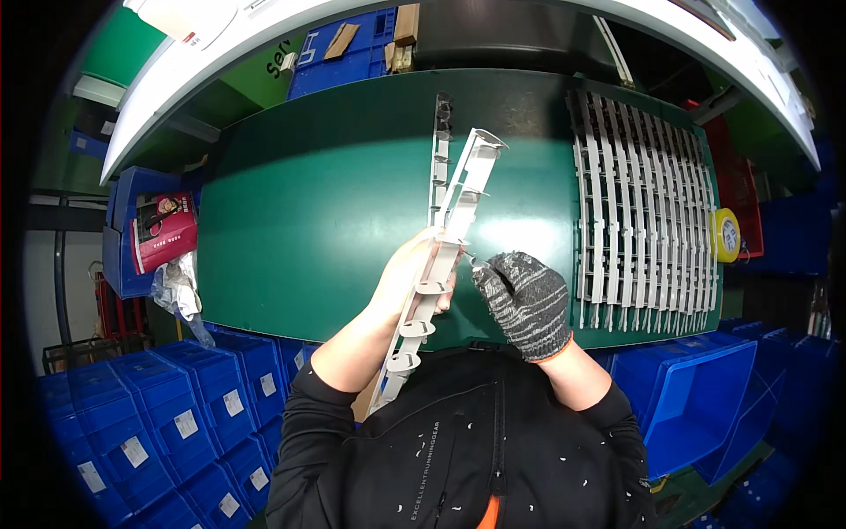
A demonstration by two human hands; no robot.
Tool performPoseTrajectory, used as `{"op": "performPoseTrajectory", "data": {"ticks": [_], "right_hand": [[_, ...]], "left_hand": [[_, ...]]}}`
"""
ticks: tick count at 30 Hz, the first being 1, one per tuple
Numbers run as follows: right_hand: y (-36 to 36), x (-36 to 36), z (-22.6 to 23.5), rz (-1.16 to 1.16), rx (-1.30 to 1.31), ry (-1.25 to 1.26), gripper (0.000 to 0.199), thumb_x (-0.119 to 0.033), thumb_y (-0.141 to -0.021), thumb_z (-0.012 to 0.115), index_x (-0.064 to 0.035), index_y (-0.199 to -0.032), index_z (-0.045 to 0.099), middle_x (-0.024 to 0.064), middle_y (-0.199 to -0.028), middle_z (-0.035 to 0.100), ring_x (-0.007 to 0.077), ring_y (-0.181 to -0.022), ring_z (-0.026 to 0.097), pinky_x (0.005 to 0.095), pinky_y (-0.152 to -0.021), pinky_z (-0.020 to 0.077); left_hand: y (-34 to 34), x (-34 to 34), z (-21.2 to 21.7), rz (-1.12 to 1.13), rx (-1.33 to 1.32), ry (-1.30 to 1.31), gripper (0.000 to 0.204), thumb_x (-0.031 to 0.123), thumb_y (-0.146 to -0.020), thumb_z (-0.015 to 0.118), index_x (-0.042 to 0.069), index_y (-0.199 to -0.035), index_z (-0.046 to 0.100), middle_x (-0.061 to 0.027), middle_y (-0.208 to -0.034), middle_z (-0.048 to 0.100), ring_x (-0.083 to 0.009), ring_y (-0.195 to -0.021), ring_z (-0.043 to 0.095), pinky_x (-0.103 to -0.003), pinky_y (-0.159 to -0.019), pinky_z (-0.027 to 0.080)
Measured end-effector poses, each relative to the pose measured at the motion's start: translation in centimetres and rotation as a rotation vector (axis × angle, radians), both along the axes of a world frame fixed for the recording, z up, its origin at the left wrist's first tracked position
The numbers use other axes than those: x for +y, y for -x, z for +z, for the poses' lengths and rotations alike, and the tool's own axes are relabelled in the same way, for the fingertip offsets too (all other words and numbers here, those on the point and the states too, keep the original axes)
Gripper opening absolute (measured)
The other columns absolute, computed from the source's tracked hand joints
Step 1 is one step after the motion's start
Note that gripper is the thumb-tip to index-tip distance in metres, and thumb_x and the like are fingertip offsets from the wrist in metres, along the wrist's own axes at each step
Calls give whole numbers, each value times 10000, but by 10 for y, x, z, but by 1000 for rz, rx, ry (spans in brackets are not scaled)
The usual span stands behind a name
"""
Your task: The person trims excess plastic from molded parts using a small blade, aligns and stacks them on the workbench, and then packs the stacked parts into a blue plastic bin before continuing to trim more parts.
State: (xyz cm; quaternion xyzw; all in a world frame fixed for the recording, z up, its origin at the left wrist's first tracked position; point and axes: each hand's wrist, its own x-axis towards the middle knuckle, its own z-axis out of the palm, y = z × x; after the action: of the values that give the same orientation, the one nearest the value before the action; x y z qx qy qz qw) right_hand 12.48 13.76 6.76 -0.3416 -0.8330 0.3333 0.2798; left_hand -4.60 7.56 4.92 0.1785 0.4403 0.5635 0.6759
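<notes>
My left hand (407,275), bare, is wrapped round a long pale strip (472,181) with curved tabs along its length. The strip is held at a slant above the table, its lower end close to my body. My right hand (527,300) wears a grey knitted glove with an orange cuff. Its fingers are closed just right of the strip, and a small shiny tip shows at them; the rest is hidden in the glove. A second strip (438,172) of similar make lies on the green table (308,212), partly behind the held one.
Many similar strips (648,212) lie in a row at the table's right, beside a yellow round device (726,235). Blue bins (189,379) are stacked at lower left; an open blue bin (696,397) stands lower right. A red package (165,231) sits left. A white shelf edge (159,115) arches overhead.
</notes>
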Motion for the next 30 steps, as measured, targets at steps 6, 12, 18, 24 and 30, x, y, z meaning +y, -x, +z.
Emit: {"op": "performPoseTrajectory", "data": {"ticks": [6, 12, 18, 24, 30], "right_hand": [[-3, 1, -3, -16, 79, 63, 140, -169, -783, 586, -33, -757, 606, 133, -689, 579, 297, -613, 562, 371, -554, 439], [-19, 19, 3, -69, 259, 712, 164, -137, -831, 517, -12, -797, 617, 142, -686, 580, 297, -587, 553, 363, -542, 429], [-4, 29, 5, 33, 43, 45, 179, -166, -831, 506, -26, -817, 617, 167, -709, 572, 322, -635, 561, 407, -563, 435], [-5, 21, 2, -23, -13, -130, 184, -178, -831, 492, -32, -817, 603, 172, -757, 593, 317, -662, 574, 399, -580, 458], [-18, 30, -4, 280, 217, 1362, 222, -226, -861, 526, -24, -899, 608, 39, -717, 605, 177, -632, 581, 325, -554, 461]], "left_hand": [[-3, 3, 6, 76, -11, 8, 346, 344, -881, 489, 8, -960, 519, -62, -600, 521, -127, -444, 480, -227, -388, 388], [8, 7, 1, -13, 411, -13, 340, 261, -873, 539, 2, -652, 555, -15, -729, 475, -80, -543, 369, -198, -514, 303], [-3, 6, 3, -25, 575, -118, 305, 199, -849, 575, 4, -617, 543, 2, -717, 422, -82, -646, 388, -217, -600, 318], [-7, 7, 6, -9, 525, -110, 294, 178, -847, 575, 0, -615, 542, 1, -711, 416, -86, -647, 393, -224, -603, 319], [-7, 10, -15, -22, 728, -144, 293, 185, -838, 583, -8, -624, 531, -6, -705, 418, -98, -658, 406, -235, -602, 332]]}}
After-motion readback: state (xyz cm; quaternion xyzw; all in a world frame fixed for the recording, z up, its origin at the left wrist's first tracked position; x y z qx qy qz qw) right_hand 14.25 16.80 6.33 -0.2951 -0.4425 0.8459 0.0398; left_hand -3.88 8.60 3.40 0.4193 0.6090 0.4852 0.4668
